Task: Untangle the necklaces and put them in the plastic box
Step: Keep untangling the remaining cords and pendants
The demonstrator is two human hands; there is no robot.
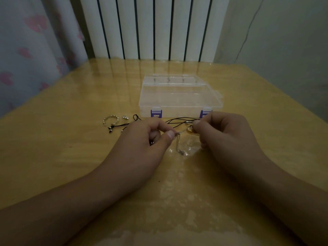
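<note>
Low light, single head view. Person seated at a yellow table (71, 157), both forearms in.

Left hand (142, 144): thumb and forefinger pinched on a thin silver chain (178, 141); the other fingers are curled under. A loop of the chain hangs from the pinch down to the table, with a small dark bit at its lower end; what it is, cannot tell.

Right hand (225, 135): fingers curled, tips pinching at a small gold pendant (190, 129) just beside the left pinch. A short run of chain spans the two pinches.

Black cord (179, 119) runs behind both hands, from near the right knuckles leftward to a silver ring (110, 119) and small beads (125, 118). Whether cord and chain are knotted together under the fingers is hidden.

Box (179, 96): clear plastic, purple latches facing the person, lid appears down, just beyond the hands. No necklace seems to be inside it.

Judgement: untangling in hand, early in the task.

For this step:
- keep the pinches close, and slacken rather than pull; tension would tighten any knot.
- feed the pendant end back through the loop, not the long end.
- lay the chain flat on the table to read the crossings.
- keep the cord clear of the hanging loop.
- box latches will want opening first.
</note>
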